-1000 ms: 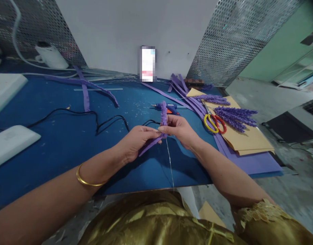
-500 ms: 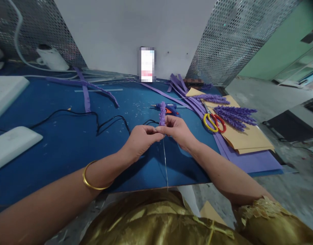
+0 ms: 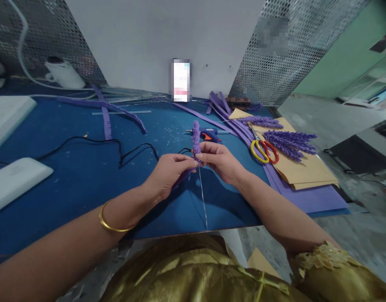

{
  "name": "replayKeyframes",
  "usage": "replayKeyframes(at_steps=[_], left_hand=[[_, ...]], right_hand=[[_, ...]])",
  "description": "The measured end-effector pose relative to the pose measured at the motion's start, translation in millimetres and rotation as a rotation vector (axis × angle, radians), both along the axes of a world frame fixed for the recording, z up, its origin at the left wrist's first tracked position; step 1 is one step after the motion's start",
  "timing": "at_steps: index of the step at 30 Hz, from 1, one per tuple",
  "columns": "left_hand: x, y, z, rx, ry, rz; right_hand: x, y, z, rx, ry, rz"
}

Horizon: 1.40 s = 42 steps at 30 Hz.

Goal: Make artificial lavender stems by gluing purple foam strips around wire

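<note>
Over the blue table (image 3: 86,176), both hands meet on a purple fringed foam flower spike (image 3: 196,140) wound on a thin wire (image 3: 203,197) that hangs toward me. My right hand (image 3: 218,161) pinches the base of the spike. My left hand (image 3: 167,172) pinches the loose purple foam strip (image 3: 182,176) that leads into the spike and trails under the palm. A gold bangle sits on my left wrist.
A blue glue gun (image 3: 210,135) lies just behind the hands, its black cord (image 3: 117,147) running left. At the right are yellow and red scissors (image 3: 263,151), finished purple spikes (image 3: 290,142), brown paper and purple foam sheets (image 3: 309,197). White foam blocks (image 3: 13,178) lie left.
The spike has tilted slightly left and the hands have shifted a little as the strip winds round the wire; the loose strip under my left hand looks shorter than one second ago.
</note>
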<state>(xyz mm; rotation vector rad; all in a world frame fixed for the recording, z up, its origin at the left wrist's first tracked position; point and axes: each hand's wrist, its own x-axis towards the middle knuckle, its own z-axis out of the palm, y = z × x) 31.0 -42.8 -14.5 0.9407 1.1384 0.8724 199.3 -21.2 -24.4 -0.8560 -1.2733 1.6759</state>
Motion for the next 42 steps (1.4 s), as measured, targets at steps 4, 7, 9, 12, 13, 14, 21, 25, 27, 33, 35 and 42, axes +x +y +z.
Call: replayKeyframes(at_steps=[4, 7, 9, 12, 13, 14, 21, 25, 27, 33, 35, 42], left_hand=[[-0.6, -0.3, 0.3, 0.044, 0.033, -0.033], [-0.5, -0.5, 1.3, 0.117, 0.110, -0.037], [-0.1, -0.7, 1.9, 0.110, 0.104, -0.026], [-0.4, -0.3, 2.7, 0.038, 0.053, -0.013], [-0.9, 0.0, 2.8, 0.024, 0.042, -0.008], [-1.4, 0.4, 2.9, 0.016, 0.029, -0.003], [-4.7, 2.1, 1.3, -0.029, -0.083, -0.048], [-6.6, 2.5, 2.8, -0.037, -0.114, -0.115], [-7.8, 3.1, 4.4, -0.032, -0.134, -0.146], [-8.8, 5.5, 3.5, -0.048, -0.068, -0.154], [-8.5, 6.4, 0.5, -0.056, -0.043, -0.152], [-9.3, 8.4, -7.3, 0.008, -0.017, -0.169]], right_hand=[[-1.5, -0.5, -1.4, 0.000, -0.012, -0.045], [-2.1, -0.7, -0.7, 0.007, -0.032, -0.056], [-1.7, -0.1, 0.5, -0.006, -0.023, -0.040], [0.2, 2.0, 3.0, -0.057, 0.031, 0.002], [1.0, 2.7, 3.8, -0.062, 0.047, 0.023], [1.7, 3.4, 4.3, -0.055, 0.058, 0.043], [3.3, 5.5, 2.0, 0.014, 0.031, 0.052], [3.4, 5.1, 4.1, 0.009, 0.020, 0.026], [4.3, 5.1, 5.6, 0.007, 0.024, 0.028], [7.9, 6.4, 6.1, -0.005, 0.020, 0.032], [8.1, 6.5, 5.9, -0.003, 0.008, 0.034], [8.0, 6.8, 5.2, 0.021, 0.008, 0.065]])
